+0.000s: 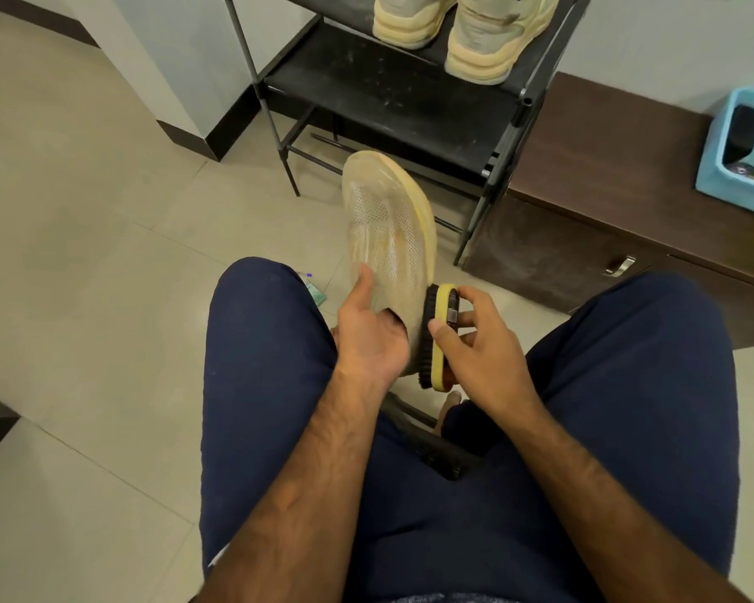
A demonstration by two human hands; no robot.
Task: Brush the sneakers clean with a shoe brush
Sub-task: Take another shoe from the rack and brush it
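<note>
Shoe brush (440, 363) against sneaker (388, 237), dark label (452, 304) unreadable

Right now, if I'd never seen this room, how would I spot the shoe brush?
Start at the black shoe rack, then drop to the pale mesh sneaker held up in front of it. Pressed against its near end, gripped by the right hand, is the shoe brush: the only thing with a yellow back and black bristles.
</note>
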